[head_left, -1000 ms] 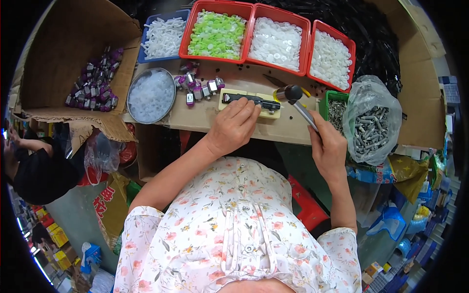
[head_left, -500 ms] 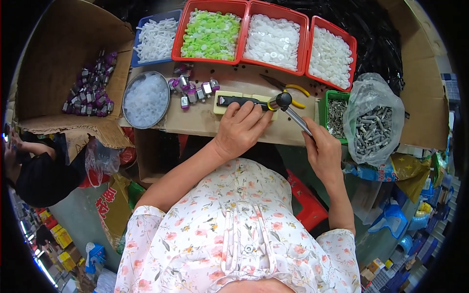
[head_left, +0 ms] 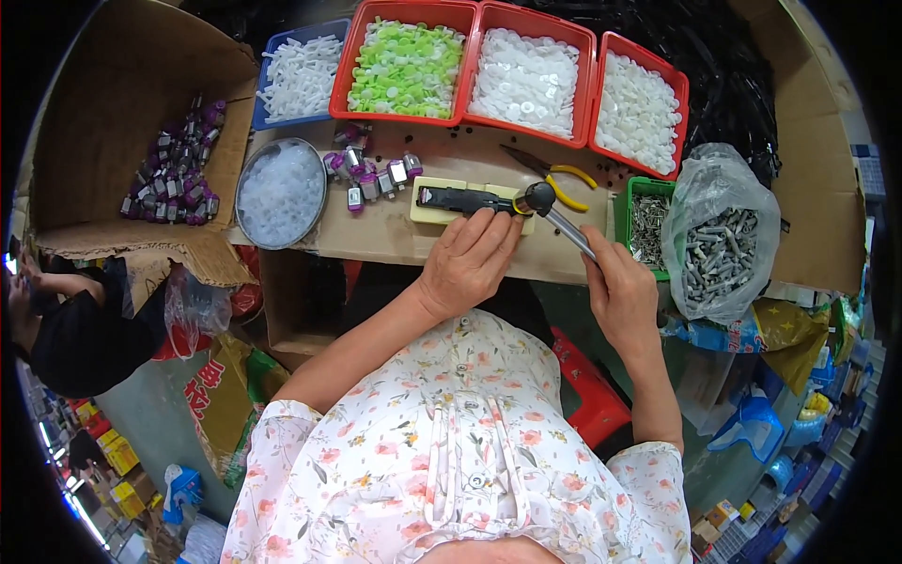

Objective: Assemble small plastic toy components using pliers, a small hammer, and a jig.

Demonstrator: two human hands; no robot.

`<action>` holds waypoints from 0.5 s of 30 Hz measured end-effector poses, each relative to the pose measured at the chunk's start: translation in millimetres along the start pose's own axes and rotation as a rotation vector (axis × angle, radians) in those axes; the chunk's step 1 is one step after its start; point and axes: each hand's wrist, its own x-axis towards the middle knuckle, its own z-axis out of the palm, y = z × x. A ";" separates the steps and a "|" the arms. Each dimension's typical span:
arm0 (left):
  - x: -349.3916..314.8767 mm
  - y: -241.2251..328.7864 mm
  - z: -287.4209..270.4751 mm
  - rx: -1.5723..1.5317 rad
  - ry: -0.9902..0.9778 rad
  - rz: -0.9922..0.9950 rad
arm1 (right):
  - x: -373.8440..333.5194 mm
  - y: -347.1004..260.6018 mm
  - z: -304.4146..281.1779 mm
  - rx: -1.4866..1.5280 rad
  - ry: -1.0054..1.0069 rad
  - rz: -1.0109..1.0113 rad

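A long black part (head_left: 460, 198) lies in a cream-coloured block (head_left: 432, 215) on the worktable. My left hand (head_left: 473, 258) is at the block's near edge, fingers drawn together by the black part's right end; whatever they pinch is hidden. My right hand (head_left: 622, 291) is closed round the grey handle of a hammer (head_left: 568, 231). The hammer's dark round head is over the right end of the black part, just above my left fingertips. Behind it lie pliers (head_left: 568, 185) with yellow grips.
Purple-and-silver pieces (head_left: 371, 177) lie left of the block, beside a round tray of translucent pieces (head_left: 282, 193). Red bins (head_left: 465, 111) of green and white caps line the back. At right are a green bin (head_left: 622, 211) and a plastic bag (head_left: 691, 202) of metal parts.
My left fingers have drawn back from the top of the black part, toward me and its right end. The hammer head has shifted slightly down.
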 end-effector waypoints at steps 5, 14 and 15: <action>-5.0 1.6 2.0 -0.002 -0.022 -0.023 | 7.9 -4.1 -9.6 -0.042 -0.038 -0.021; -2.5 3.0 4.6 -0.048 0.009 -0.039 | 12.3 -11.4 0.1 -0.048 0.037 -0.095; -2.5 2.2 4.5 -0.046 0.011 -0.041 | 12.7 -10.9 -1.1 -0.085 0.001 -0.078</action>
